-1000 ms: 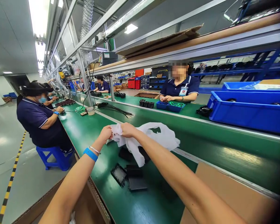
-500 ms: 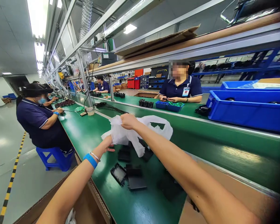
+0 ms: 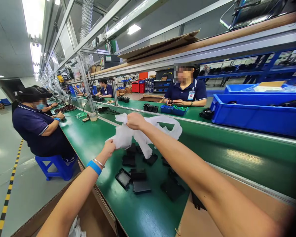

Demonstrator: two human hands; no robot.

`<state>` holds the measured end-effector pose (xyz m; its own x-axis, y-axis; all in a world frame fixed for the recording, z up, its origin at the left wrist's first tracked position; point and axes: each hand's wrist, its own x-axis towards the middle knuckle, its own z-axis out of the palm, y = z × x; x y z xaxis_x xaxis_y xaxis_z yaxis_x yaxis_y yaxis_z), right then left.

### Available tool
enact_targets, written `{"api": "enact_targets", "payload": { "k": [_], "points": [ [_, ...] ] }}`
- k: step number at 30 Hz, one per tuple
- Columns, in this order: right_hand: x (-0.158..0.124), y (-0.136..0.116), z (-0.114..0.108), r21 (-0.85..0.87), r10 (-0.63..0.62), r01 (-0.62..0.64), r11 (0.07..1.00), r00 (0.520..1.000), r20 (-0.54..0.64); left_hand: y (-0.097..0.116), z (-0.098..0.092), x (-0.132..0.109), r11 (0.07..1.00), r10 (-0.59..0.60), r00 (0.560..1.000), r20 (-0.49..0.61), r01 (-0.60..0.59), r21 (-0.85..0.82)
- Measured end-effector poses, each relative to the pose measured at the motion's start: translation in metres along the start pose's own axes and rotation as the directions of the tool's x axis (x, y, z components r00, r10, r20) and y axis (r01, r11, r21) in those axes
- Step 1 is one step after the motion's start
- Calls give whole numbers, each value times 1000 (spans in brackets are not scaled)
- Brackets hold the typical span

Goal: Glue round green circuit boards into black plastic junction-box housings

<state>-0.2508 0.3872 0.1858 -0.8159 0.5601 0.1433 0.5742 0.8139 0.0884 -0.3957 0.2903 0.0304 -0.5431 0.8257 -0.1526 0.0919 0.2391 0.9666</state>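
1. Green table (image 3: 135, 214): long, glossy, receding toward upper left; black parts scattered near the front edge.
2. Seated co-worker (image 3: 29, 128): dark polo shirt, blue stool (image 3: 55, 164), at left; second co-worker (image 3: 179, 89) across the table, small items between the fingers.
3. Cardboard box (image 3: 105, 204): open, lower left, beside the table edge; crumpled white material (image 3: 77, 228) inside; partly hidden behind the left forearm (image 3: 71, 200).
4. Blue bin (image 3: 259, 115): far side, right; dark items inside.
5. White bag (image 3: 123, 136): thin, slightly translucent, heavily crumpled; bunched at the top, bulging between both hands, one strip hanging forward, one wide loop spread to the right. Above the middle of the table, beyond and partly over the black parts; contact with the surface impossible to tell.
6. Right forearm (image 3: 180, 156): slanting across the table from lower right; obstruction over part of the loop and some dark pieces.
7. Small blue tray (image 3: 179, 113): in front of the second co-worker; green strands inside.
8. Right hand (image 3: 135, 121): closed around the bunched top of the bag. Left hand (image 3: 109, 147): lower and nearer, fingers pinching the bag's left edge; blue band and silver bangle at the wrist.
9. Black parts (image 3: 141, 186): matte, rectangular, loosely grouped below the bag; one tilted open case (image 3: 124, 178) at left, pale inside.
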Motion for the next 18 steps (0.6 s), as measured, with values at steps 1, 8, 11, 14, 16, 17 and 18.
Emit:
{"api": "enact_targets", "payload": {
  "k": [1, 8, 11, 14, 16, 17, 18],
  "points": [
    [0, 2, -2, -2, 5, -5, 1000, 1000, -8, 0, -3, 1, 1000, 13, 999, -34, -12, 12],
    [-2, 6, 4, 25, 37, -36, 999, 999, -31, 38, -22, 13, 978, 208, 959, -191, -205, 32],
    [-6, 7, 11, 53, 51, -49, 997, 998, -33, 70, -24, 20, 952, 295, 919, -260, -306, -3],
    [-12, 12, 6, 95, 67, -59, 994, 995, -79, 102, -25, 19, 910, 379, 876, -297, -411, -50],
    [-20, 15, -6, 132, 80, -59, 990, 983, -163, 124, -25, 10, 868, 450, 848, -280, -490, -86],
    [-24, 15, -14, 146, 87, -55, 988, 972, -217, 136, -24, 3, 842, 491, 833, -255, -529, -106],
    [-30, 14, -23, 168, 79, -31, 985, 955, -285, 147, -24, -6, 814, 534, 817, -218, -566, -127]
  ]
}}
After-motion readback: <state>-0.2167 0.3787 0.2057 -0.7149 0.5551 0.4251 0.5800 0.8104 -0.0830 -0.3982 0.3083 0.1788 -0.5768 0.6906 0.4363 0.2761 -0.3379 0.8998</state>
